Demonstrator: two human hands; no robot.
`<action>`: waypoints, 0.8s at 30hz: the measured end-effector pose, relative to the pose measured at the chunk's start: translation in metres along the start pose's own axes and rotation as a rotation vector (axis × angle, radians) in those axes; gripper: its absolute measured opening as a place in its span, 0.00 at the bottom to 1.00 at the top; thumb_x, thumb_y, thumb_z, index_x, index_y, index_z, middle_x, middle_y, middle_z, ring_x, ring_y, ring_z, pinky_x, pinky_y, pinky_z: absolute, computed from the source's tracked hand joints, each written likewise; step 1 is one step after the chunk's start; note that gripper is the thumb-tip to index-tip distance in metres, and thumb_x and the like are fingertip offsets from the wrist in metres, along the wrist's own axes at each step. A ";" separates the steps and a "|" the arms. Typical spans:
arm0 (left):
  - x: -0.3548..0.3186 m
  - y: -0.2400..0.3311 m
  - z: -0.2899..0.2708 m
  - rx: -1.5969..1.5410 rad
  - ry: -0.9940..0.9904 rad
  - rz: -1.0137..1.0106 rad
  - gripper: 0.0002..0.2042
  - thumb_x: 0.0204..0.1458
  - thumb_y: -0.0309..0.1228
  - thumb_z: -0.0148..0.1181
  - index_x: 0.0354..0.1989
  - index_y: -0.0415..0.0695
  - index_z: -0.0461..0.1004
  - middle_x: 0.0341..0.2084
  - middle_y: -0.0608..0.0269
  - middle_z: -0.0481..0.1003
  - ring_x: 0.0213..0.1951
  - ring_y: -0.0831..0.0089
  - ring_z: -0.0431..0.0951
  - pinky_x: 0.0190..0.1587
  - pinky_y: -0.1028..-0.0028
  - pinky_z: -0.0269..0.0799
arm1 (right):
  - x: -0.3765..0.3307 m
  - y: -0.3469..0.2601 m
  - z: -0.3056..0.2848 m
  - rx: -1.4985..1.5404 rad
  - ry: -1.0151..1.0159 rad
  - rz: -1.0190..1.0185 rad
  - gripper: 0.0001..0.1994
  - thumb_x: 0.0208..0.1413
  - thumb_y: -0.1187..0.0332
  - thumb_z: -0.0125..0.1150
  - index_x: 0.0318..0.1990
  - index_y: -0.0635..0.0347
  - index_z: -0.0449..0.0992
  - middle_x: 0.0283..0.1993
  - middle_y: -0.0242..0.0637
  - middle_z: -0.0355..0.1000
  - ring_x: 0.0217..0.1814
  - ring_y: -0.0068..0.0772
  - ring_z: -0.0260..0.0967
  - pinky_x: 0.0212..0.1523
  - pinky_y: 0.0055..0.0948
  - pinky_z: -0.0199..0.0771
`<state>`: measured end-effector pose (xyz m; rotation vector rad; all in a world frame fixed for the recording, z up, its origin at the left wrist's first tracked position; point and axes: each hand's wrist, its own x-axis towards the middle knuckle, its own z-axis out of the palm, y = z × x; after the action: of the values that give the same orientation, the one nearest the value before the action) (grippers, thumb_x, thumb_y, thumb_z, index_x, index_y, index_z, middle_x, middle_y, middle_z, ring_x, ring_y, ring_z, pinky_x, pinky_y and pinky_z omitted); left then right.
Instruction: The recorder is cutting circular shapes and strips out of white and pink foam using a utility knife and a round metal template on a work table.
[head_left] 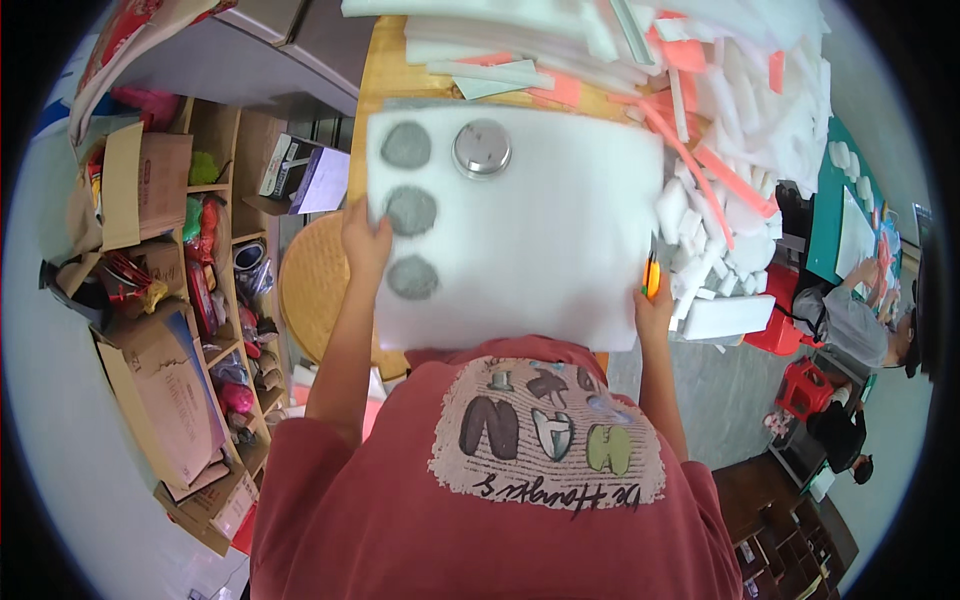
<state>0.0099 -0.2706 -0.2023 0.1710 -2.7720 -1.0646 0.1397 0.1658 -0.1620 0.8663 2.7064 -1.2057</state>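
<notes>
a soft white foam sheet, broad and roughly square, lay on the wooden table in front of the person. the left hand pinched its left edge beside three round cut-outs showing grey beneath. a shiny round metal lid sat on the sheet near the top hole. the right hand was clenched around an orange-handled cutter at the sheet's right edge. a loose heap of white and pink foam offcuts lay just beside it.
</notes>
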 end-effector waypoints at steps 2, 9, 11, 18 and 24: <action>-0.022 -0.015 -0.006 -0.074 -0.096 -0.119 0.24 0.39 0.24 0.59 0.50 0.37 0.67 0.38 0.45 0.70 0.42 0.50 0.70 0.44 0.63 0.66 | -0.003 -0.003 0.005 -0.015 -0.026 0.009 0.20 0.43 0.77 0.54 0.48 0.65 0.65 0.36 0.38 0.66 0.39 0.29 0.63 0.42 0.25 0.63; 0.007 0.013 0.007 -0.013 -0.121 -0.013 0.26 0.39 0.25 0.60 0.51 0.36 0.66 0.38 0.45 0.70 0.41 0.51 0.70 0.45 0.64 0.66 | -0.015 -0.001 0.012 -0.150 0.007 0.105 0.20 0.45 0.74 0.53 0.49 0.65 0.64 0.40 0.46 0.67 0.41 0.40 0.66 0.44 0.31 0.64; 0.020 0.009 0.016 0.137 -0.152 0.003 0.25 0.39 0.25 0.61 0.50 0.33 0.66 0.38 0.45 0.69 0.41 0.51 0.70 0.45 0.65 0.66 | -0.015 0.002 0.014 -0.114 0.061 0.088 0.20 0.44 0.74 0.52 0.49 0.64 0.64 0.41 0.50 0.68 0.44 0.46 0.67 0.44 0.35 0.65; 0.041 0.005 0.018 0.197 -0.162 0.057 0.24 0.39 0.28 0.62 0.47 0.31 0.68 0.38 0.45 0.70 0.41 0.52 0.71 0.46 0.65 0.66 | -0.009 -0.006 0.018 -0.192 0.067 0.086 0.18 0.42 0.75 0.53 0.45 0.63 0.65 0.48 0.53 0.66 0.50 0.54 0.63 0.49 0.42 0.63; 0.039 0.034 0.017 0.317 -0.084 0.123 0.31 0.39 0.33 0.65 0.53 0.32 0.63 0.43 0.45 0.67 0.46 0.50 0.67 0.50 0.62 0.63 | -0.007 -0.005 0.007 -0.198 0.187 -0.182 0.18 0.42 0.77 0.54 0.45 0.62 0.65 0.48 0.50 0.66 0.51 0.51 0.63 0.50 0.41 0.63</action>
<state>-0.0338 -0.2404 -0.1875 -0.0058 -2.9664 -0.6136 0.1419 0.1550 -0.1619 0.7566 3.0468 -0.9011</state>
